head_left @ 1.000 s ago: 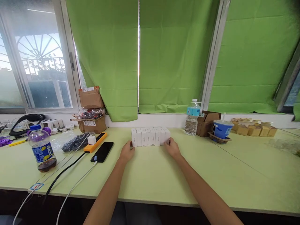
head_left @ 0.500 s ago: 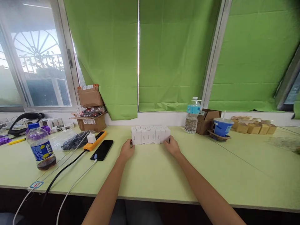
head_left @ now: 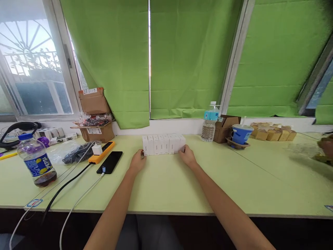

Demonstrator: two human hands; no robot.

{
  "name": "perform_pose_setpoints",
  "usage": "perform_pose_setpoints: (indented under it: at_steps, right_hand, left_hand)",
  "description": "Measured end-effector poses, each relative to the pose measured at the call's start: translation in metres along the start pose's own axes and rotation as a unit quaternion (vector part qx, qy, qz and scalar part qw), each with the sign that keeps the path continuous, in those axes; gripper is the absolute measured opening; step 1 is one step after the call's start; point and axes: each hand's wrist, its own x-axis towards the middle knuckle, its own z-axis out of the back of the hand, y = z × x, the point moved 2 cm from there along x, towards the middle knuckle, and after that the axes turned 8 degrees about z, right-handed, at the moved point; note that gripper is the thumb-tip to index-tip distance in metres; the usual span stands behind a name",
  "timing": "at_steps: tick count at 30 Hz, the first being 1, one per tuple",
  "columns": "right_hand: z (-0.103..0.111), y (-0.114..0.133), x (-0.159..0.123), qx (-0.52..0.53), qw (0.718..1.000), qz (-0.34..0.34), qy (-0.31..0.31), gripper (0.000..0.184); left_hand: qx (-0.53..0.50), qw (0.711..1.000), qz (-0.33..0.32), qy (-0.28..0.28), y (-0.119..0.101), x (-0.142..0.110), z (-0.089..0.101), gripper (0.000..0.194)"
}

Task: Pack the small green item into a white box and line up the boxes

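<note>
Desk (head_left: 166,187) pale green, green blinds (head_left: 187,59) behind, window (head_left: 28,69) left

Pepsi bottle (head_left: 35,164), black phone (head_left: 109,162), orange power strip (head_left: 101,157), water bottle (head_left: 208,122), blue cup (head_left: 240,134) on green table (head_left: 169,187).
</note>
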Motion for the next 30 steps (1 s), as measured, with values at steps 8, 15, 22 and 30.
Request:
perform_pose_setpoints:
  at_steps: [8, 15, 22, 30]
  right_hand:
    - [0.0, 0.008, -0.004, -0.015, 1.0, 0.003, -0.012, 0.061]
    - [0.001, 0.014, -0.005, 0.022, 0.998, 0.039, -0.048, 0.086]
    - [0.004, 0.022, -0.007, 0.017, 0.99, 0.095, -0.107, 0.09]
    - [0.006, 0.032, -0.008, -0.091, 0.969, 0.181, -0.141, 0.076]
  left_hand:
    - [0.011, 1.0, 0.005, -0.002, -0.002, 0.0, 0.001, 0.032]
    - [0.006, 1.0, 0.0, 0.001, -0.003, -0.001, 0.001, 0.03]
    - [0.006, 1.0, -0.003, 0.0, -0.003, -0.002, 0.001, 0.03]
    - [0.007, 1.0, -0.008, -0.004, -0.003, -0.002, 0.001, 0.029]
